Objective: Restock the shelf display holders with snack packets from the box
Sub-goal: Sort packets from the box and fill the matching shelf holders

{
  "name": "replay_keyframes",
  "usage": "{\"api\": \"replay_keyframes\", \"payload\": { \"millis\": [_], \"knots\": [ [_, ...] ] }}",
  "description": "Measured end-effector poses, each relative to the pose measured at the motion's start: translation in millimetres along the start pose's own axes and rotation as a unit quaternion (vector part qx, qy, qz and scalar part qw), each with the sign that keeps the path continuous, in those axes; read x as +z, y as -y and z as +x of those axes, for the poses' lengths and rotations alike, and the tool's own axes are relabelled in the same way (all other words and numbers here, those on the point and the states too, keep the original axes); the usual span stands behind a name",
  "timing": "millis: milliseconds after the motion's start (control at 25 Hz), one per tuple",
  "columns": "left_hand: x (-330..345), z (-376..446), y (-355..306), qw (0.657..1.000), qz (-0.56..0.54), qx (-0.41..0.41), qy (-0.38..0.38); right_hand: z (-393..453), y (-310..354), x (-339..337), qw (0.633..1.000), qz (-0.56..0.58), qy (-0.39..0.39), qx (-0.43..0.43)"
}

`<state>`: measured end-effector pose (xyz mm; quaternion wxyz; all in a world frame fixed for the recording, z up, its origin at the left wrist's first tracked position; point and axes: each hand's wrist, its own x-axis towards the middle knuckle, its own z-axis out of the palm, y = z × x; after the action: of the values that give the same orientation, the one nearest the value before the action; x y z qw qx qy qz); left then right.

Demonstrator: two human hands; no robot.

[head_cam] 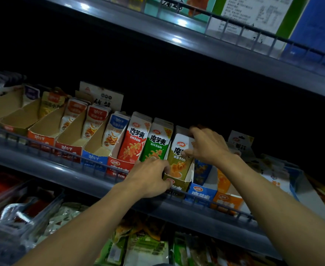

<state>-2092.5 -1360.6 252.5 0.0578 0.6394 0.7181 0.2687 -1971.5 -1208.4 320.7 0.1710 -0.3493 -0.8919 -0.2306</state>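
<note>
Nearest to us, loose green and white snack bags [146, 248] fill the lower shelf. Above them, our left hand [151, 177] rests on the grey wire front rail [42, 145] of the middle shelf, its fingers curled round the front lip of the olive-yellow cardboard display holder [178, 184]. Our right hand [208, 145] reaches into that same holder from above, fingers bent over the top of the white-and-olive snack packets [179, 160] standing upright in it, with the thumb at their face; we take this as a grip on the packets, though the fingertips are blurred. Just left stand the green snack packets [157, 143] and the red snack packets [134, 139] in their own holders, each row upright. Just right are the blue cardboard holder [202, 192] and the orange cardboard holder [226, 202]. Farther left, the half-filled brown-lined holders [48, 129] slope back. The supply box cannot be made out. Farthest, the upper shelf carries large printed cartons [253, 14].
</note>
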Motion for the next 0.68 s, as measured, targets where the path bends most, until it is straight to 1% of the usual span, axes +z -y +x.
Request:
{"api": "replay_keyframes", "payload": {
  "millis": [160,320,400,520,680],
  "knots": [
    [-6,-1,0,0.999,-0.024,0.009,-0.032,1,2,-11,0.999,0.032,-0.018,0.010],
    [-22,-17,6,0.997,-0.028,0.014,-0.071,-3,24,-29,0.995,0.093,-0.029,-0.012],
    [-33,-36,13,0.996,-0.017,0.012,-0.083,-7,48,-39,0.991,0.122,-0.034,-0.038],
    [-52,-76,33,0.997,0.033,-0.004,-0.076,-12,93,-54,0.981,0.178,-0.015,-0.077],
    [-74,-139,73,0.993,0.091,-0.054,-0.057,-18,171,-68,0.960,0.246,0.019,-0.136]
  ]
}}
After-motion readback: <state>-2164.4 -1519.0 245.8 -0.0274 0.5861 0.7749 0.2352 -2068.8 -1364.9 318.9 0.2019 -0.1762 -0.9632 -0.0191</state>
